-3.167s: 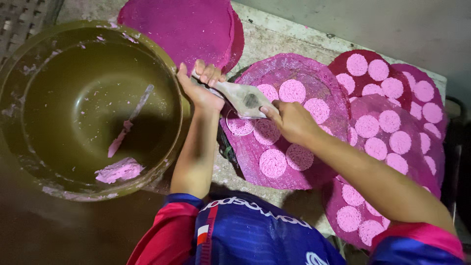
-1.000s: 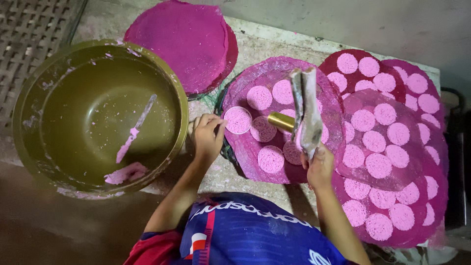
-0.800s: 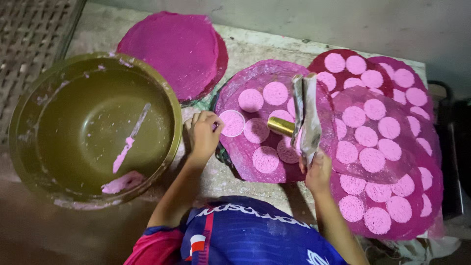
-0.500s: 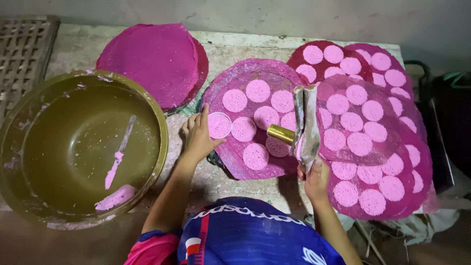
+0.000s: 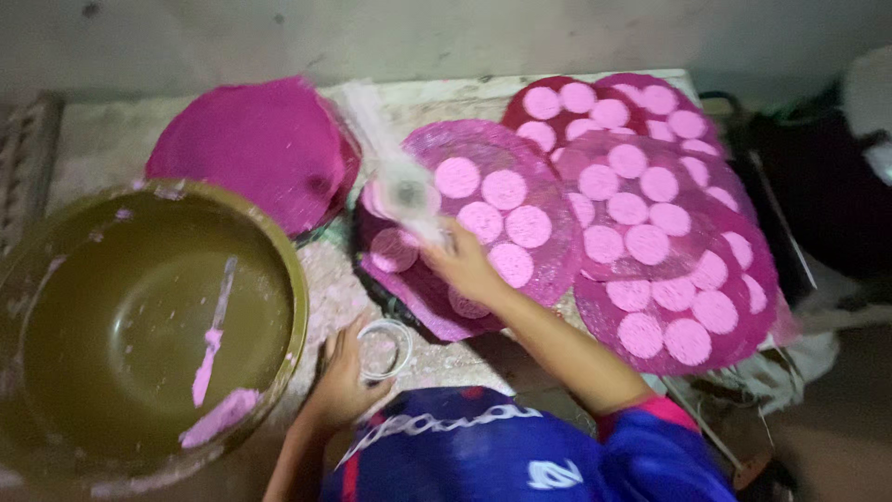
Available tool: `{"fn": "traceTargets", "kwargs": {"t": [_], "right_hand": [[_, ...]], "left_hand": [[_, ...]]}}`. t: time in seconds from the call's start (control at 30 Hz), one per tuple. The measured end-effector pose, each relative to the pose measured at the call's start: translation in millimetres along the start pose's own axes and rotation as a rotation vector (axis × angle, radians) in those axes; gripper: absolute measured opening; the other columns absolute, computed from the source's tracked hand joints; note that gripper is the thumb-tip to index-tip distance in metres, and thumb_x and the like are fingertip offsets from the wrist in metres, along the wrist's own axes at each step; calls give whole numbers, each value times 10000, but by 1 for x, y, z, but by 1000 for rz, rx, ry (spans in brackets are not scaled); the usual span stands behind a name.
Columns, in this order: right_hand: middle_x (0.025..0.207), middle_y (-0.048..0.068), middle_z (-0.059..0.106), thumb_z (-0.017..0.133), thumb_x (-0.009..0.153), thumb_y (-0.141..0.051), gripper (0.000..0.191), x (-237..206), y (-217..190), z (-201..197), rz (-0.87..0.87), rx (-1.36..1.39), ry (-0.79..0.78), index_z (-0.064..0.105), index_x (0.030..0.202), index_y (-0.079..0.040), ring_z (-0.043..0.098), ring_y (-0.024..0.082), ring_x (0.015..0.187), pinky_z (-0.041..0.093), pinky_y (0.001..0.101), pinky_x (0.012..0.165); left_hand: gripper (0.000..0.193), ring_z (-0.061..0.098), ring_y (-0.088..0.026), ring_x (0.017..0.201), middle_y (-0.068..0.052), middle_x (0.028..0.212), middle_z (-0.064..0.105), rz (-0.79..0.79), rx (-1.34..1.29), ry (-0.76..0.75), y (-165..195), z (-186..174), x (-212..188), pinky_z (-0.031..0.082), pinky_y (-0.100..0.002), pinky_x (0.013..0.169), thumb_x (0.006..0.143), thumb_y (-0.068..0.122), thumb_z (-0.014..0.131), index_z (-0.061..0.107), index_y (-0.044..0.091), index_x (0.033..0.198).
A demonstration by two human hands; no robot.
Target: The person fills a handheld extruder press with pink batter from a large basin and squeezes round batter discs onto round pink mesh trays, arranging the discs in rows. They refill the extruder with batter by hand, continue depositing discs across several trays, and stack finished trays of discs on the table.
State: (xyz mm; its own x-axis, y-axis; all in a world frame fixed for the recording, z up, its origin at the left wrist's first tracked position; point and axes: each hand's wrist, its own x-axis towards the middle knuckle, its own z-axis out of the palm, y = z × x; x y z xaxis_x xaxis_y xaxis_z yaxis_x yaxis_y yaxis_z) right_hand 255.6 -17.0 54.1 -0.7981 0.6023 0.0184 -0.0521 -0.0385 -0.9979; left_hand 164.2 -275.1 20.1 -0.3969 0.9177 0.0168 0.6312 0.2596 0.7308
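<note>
Right hand (image 5: 462, 263), arm stretched fwd across the round pink mat (image 5: 483, 218), grips a pale cloth-like piping bag (image 5: 401, 191), blurred, lifted over the mat's pink discs (image 5: 506, 189). Left hand (image 5: 346, 372) rests low w/ fingers curled around a small clear ring (image 5: 384, 350) on the stone slab (image 5: 344, 288), next to the big olive basin (image 5: 139, 321) w/ a pink-smeared spatula (image 5: 212, 335) inside. Risk, imo: the bag could drip or drag over wet discs and smear them, since it hangs close above.
</note>
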Motion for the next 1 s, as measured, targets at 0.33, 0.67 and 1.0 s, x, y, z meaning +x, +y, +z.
{"fn": "traceTargets", "kwargs": {"t": [0.33, 0.67, 1.0], "right_hand": [[997, 316, 702, 734, 912, -381, 595, 121, -7, 174, -19, -795, -35, 533, 1238, 76, 690, 471, 968, 536, 536, 843], [1059, 116, 707, 658, 929, -221, 228, 80, -9, 106, -413, -390, 122, 725, 1119, -114, 688, 266, 977, 553, 380, 876], [1097, 255, 679, 696, 887, -142, 240, -47, -17, -147, -128, -1144, 828, 731, 1099, -35, 625, 446, 1055, 494, 521, 876]], "left_hand": [[1307, 345, -441, 1381, -230, 1511, 369, -224, 189, -44, -78, 25, -78, 280, -552, 1136, 613, 495, 934, 169, 124, 1606], [756, 456, -426, 1358, -250, 1428, 505, 272, 9, 123, -86, 6, -65, 335, -482, 1140, 800, 198, 747, 428, -7, 1453], [348, 694, -283, 947, -153, 1113, 676, 19, -299, 200, 3, 5, 60, 551, -362, 812, 973, 114, 563, 615, 81, 1315]]}}
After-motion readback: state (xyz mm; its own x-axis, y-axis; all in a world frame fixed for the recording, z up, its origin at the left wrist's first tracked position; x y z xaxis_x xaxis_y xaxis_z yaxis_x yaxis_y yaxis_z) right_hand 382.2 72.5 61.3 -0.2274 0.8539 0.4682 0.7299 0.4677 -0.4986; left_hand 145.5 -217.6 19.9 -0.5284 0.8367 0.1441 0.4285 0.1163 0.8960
